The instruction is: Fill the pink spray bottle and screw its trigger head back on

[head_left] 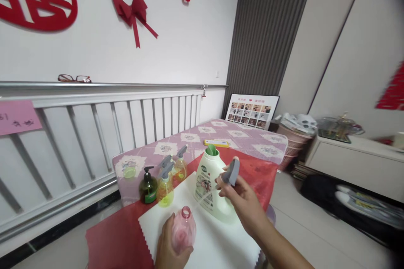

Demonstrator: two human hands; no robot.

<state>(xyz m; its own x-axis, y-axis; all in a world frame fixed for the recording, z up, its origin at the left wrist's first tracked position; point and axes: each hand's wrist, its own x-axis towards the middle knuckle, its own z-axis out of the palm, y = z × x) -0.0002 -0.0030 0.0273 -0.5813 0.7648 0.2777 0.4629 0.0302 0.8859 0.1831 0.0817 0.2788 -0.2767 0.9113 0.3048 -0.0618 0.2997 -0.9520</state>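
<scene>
Left hand [172, 241] wraps the open pink bottle [185, 232] on the near side of the detergent jug [203, 180], right hand [244, 204] pinches the gray spray head [232, 172] beside the jug; a wrist swing could knock it, a loosened left grip could tip the bottle.

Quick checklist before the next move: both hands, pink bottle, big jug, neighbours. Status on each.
1. Left hand secure on the pink translucent bottle: ok, wrapped around its side.
2. Bottle mouth uncovered: ok, bare neck, nothing on it.
3. Right hand has the grey trigger spray head: ok, held up apart from the bottle.
4. Large detergent jug sealed: cannot tell; a green piece shows at its neck.
5. Bottle base resting on the white sheet: cannot tell, hidden.
6. Yellow spray bottles and dark green pump bottle upright: ok.
</scene>
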